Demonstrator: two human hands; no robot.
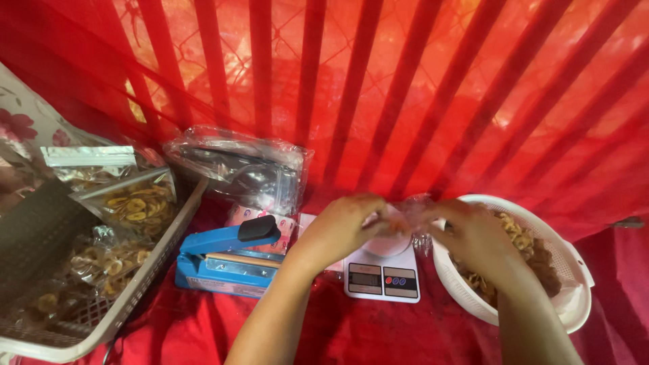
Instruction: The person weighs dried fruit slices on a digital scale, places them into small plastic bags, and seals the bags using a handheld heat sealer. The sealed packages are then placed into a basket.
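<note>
Red cloth (pixel 378 338) covered the tabletop, red mesh hanging behind. Far left, a slatted basket (pixel 145 270) kept filled packets of banana chips (pixel 138 206) together. Next right, a blue heat sealer (pixel 226 260) sat within reach. At centre, left hand (pixel 345 226) and right hand (pixel 466 233) had fingers pinched narrow on a clear plastic bag (pixel 412 209), holding it over the small white scale (pixel 382 277), likely for weighing. Loose chips filled the white colander (pixel 574 297) at right.
</note>
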